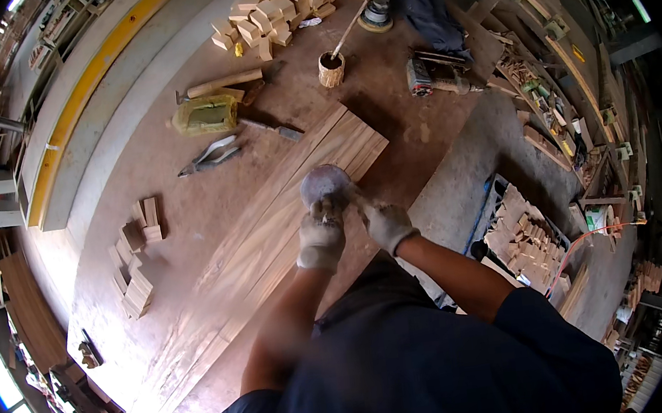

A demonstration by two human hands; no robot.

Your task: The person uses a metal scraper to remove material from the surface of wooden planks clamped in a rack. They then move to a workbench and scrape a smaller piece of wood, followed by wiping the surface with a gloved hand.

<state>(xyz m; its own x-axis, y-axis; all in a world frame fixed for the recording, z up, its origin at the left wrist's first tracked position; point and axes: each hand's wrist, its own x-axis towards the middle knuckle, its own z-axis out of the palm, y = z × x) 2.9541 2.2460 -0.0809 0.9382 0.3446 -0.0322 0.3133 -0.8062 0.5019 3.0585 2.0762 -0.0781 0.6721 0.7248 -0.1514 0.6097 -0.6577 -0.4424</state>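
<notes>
Above the long wooden board I hold a round greyish-mauve disc, which looks like a sanding disc. My left hand, in a pale work glove, has its fingers bent over the disc's near edge. My right hand, gloved too, reaches the disc's right edge with its fingertips, seemingly pinching it; the exact grip is blurred. The board lies diagonally across the brown worktable, made of strips side by side with visible grain. Whether the disc touches the board, I cannot tell.
Small wood blocks are piled at the back. A sander, a log-like pot with a stick, a power tool, a yellowish container and pliers surround the board. More blocks lie left; a crate of offcuts stands right.
</notes>
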